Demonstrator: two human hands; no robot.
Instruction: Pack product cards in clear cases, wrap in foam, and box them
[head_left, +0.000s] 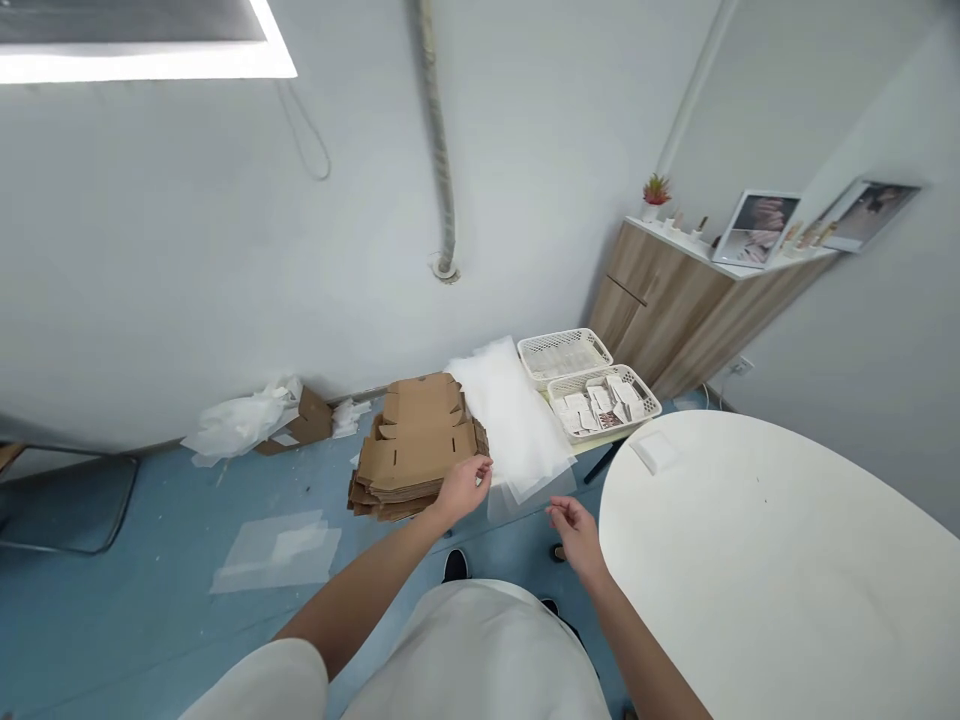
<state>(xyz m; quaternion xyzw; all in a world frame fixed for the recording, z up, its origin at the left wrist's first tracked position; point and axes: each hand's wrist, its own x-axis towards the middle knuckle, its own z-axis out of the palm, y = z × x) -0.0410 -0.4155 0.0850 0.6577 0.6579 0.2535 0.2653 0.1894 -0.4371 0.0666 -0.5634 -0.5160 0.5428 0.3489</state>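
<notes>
At the flattened brown cardboard-box stack (420, 445), the left hand's (465, 487) grip can't be read; rightward, filmy white sheets (514, 420), latticed baskets (616, 430) and the loosely parted right hand (576, 530) are seen.

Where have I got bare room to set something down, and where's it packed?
Widest: the white table, right of the flat white packet. Also the blue floor between the black metal frame and the loose sheets. Crowded: the cardboard stack, white packing sheets, card-filled basket and the basket behind it, all packed close together.
</notes>
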